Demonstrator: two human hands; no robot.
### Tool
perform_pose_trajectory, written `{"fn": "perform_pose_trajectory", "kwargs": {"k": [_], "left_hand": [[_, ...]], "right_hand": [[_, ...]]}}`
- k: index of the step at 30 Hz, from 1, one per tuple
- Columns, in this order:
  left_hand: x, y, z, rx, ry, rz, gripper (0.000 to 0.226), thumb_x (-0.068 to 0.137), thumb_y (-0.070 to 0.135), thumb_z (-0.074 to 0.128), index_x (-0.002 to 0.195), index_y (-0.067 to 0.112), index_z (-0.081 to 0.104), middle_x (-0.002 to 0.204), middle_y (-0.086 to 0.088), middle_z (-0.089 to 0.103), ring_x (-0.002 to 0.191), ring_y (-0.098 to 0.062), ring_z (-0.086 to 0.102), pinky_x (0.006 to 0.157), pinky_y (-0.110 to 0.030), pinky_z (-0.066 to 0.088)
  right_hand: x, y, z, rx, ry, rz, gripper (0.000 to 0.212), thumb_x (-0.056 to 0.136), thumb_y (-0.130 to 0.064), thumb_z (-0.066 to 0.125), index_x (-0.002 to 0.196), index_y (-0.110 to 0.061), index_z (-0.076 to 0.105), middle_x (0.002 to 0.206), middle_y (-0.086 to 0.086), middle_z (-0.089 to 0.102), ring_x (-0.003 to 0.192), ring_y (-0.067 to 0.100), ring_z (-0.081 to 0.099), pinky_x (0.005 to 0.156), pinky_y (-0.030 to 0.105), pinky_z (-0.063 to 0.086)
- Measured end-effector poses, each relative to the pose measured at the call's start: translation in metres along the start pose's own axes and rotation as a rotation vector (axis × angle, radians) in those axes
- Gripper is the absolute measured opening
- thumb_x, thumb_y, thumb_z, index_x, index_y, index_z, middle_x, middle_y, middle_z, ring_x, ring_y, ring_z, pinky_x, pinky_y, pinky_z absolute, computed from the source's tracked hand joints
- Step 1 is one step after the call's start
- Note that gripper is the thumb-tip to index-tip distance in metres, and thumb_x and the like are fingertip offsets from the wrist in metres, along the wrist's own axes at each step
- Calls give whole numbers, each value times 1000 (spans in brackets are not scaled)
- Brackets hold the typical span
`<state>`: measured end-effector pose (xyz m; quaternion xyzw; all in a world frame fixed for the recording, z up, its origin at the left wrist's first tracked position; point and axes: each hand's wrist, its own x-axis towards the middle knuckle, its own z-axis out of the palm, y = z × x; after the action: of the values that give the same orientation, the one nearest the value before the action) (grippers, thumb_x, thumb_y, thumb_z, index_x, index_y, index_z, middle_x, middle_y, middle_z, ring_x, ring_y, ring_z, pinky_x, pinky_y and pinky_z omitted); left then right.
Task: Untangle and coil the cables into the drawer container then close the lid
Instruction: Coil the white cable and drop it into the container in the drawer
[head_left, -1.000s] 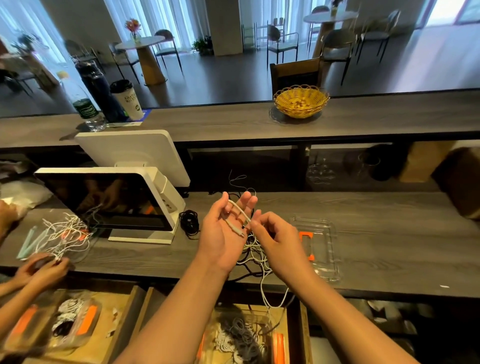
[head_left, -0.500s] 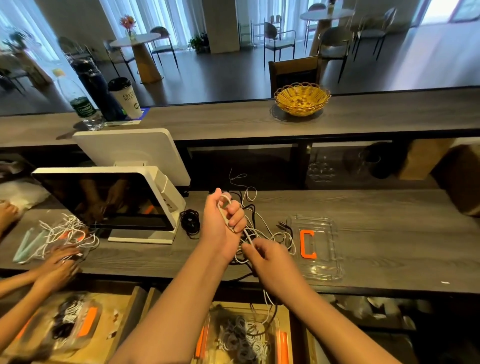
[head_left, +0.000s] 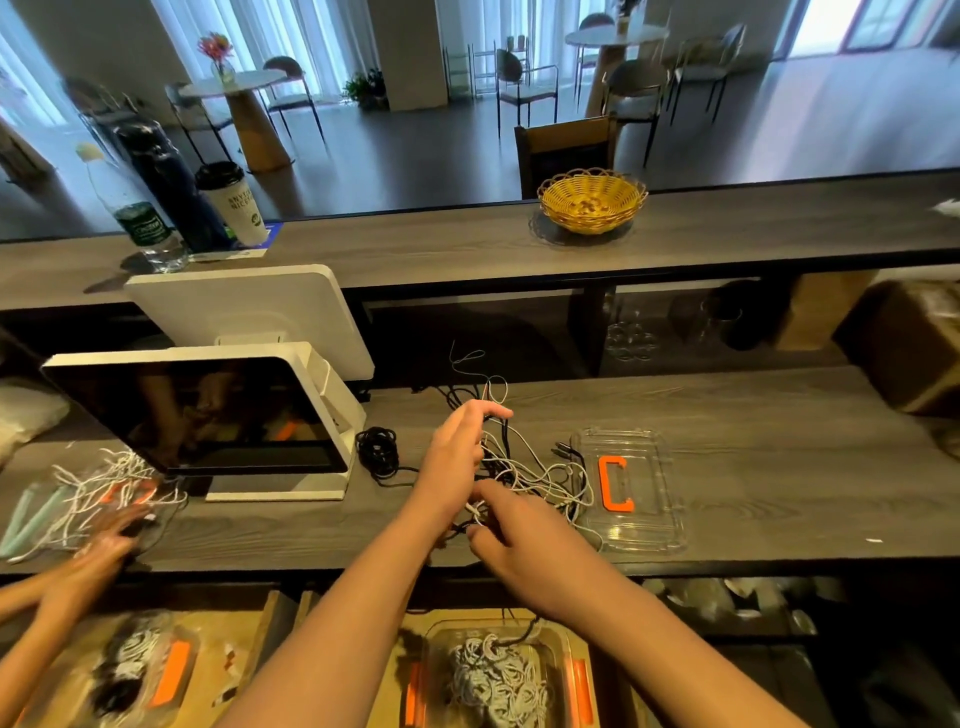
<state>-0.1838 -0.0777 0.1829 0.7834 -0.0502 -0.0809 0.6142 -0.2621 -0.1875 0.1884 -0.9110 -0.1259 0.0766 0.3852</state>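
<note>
Cables (head_left: 524, 467), a white and black tangle, lie on the grey table (head_left: 753, 467) just left of the clear lid (head_left: 631, 488) with its orange latch. The left hand (head_left: 457, 457) reaches over the tangle, its fingers (head_left: 491, 413) extended with strands looped about them (whether they actually pinch one I cannot tell). The right hand (head_left: 511, 530) sits at the near edge of the tangle, fingers curled, pinching white strands. Below the table edge, the clear container (head_left: 558, 636) in the open drawer holds coiled cable
</note>
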Motion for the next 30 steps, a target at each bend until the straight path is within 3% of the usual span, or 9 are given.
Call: {"fn": "perform_pose_trajectory", "kwargs": {"k": [6, 9, 11, 13, 17, 19, 24, 27, 30], "left_hand": [[-9, 10, -6, 4, -333, -167, 77, 95, 69, 12, 107, 18, 68, 71, -2, 48, 63, -14, 46, 64, -24, 37], [-18, 8, -9, -79, -499, -340, 83, 91, 77, 9, 106, 21, 68, 102, -7, 70, 96, -15, 64, 89, -32, 49], [-22, 1, -10, -175, -562, -433, 85, 82, 89, 20, 107, 24, 69, 93, -4, 68, 81, -14, 62, 69, -26, 52], [-25, -5, -11, -257, -632, -472, 83, 74, 95, 34, 99, 25, 70, 75, -1, 53, 58, -9, 42, 46, -15, 34], [-26, -7, -17, -238, -803, -445, 57, 87, 76, 51, 110, 25, 59, 69, 7, 46, 54, -5, 32, 45, -13, 28], [-27, -4, -18, -48, -841, -346, 44, 90, 60, 58, 97, 17, 56, 66, 10, 51, 55, -6, 38, 51, -17, 33], [-30, 6, -19, 130, -862, -214, 39, 105, 46, 38, 110, 21, 67, 72, 6, 60, 60, -7, 50, 69, -24, 49], [-29, 9, -21, 131, -854, -163, 44, 101, 53, 31, 120, 24, 58, 91, -2, 73, 83, -16, 70, 92, -28, 55], [-31, 8, -20, -57, -825, -236, 46, 97, 54, 35, 132, 29, 49, 110, -10, 74, 102, -26, 71, 92, -37, 58]], "right_hand": [[-1, -7, -16, -57, 24, -84, 25, 102, -21, 50, 123, -23, 62, 118, -2, 66, 106, 14, 60, 94, 36, 49], [2, -6, -27, -36, 177, -54, 12, 96, -28, 60, 108, -25, 63, 102, -10, 66, 95, 7, 63, 87, 33, 54], [3, -3, -34, -41, 284, 2, 21, 88, -39, 69, 96, -23, 57, 85, -12, 62, 82, 8, 62, 73, 28, 52], [3, 1, -39, -118, 338, 35, 33, 82, -47, 73, 90, -23, 53, 73, -12, 55, 71, 8, 54, 62, 24, 42], [6, 11, -45, -160, 361, 65, 28, 83, -44, 71, 85, -20, 57, 71, -8, 59, 70, 11, 55, 64, 29, 45], [6, 14, -48, -101, 374, 97, 29, 80, -46, 74, 83, -22, 59, 72, -7, 62, 70, 11, 57, 64, 30, 46], [-3, 21, -48, 59, 419, 125, 30, 81, -44, 75, 76, -18, 61, 64, -1, 61, 58, 7, 51, 56, 27, 44], [-8, 25, -49, 87, 447, 135, 33, 81, -47, 73, 71, -17, 61, 61, -1, 58, 55, 5, 48, 55, 27, 43], [-11, 27, -51, 161, 469, 165, 31, 85, -45, 69, 72, -18, 64, 60, 1, 60, 55, 8, 50, 56, 34, 45]]}}
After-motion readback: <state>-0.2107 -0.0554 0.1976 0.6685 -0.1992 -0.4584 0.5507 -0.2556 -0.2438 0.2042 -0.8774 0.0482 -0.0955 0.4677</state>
